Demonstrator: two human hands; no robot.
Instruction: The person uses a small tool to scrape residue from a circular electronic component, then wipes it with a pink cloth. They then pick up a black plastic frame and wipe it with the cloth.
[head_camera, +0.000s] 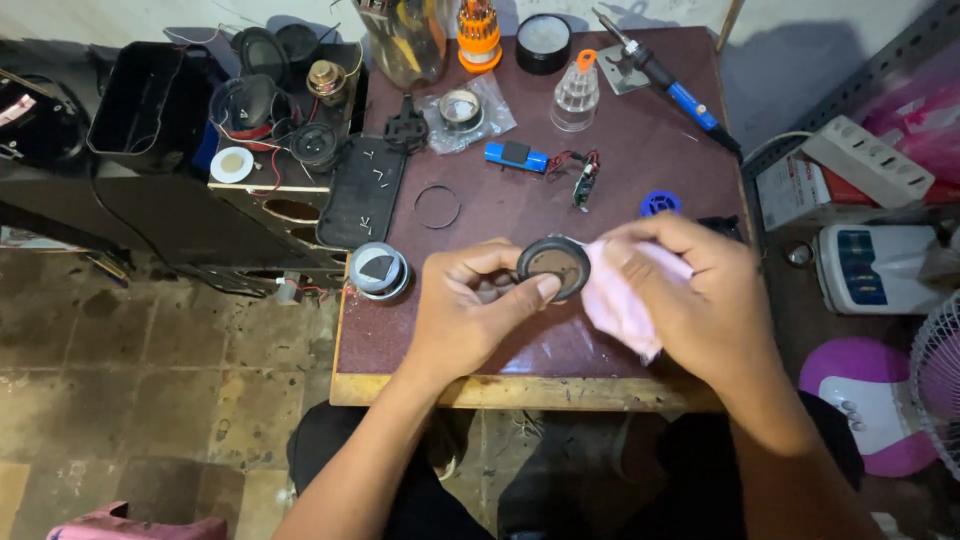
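Dark maroon worktable (600, 190), cluttered. Left hand (470, 310) pinches round black speaker part (554, 266) by rim, above table front edge. Right hand (700, 300) fingers pressed on pink cloth (620, 305) against it. Part looks light, stiff, probably fragile face; rim is safest grip. Nearby: thin ring (437, 207), blue battery (516, 156), soldering iron (665, 78). Nothing in way.

A round disc (553, 266) is held between the left hand (470, 305) and the right hand (690, 290), above the near part of the table (520, 385). A cloth (620, 300) is pressed to the disc from the right. Left of the left hand a small round can (378, 271) is placed. Behind the hands a thin ring (437, 207) is laid, and further behind, a cylindrical battery (516, 156).
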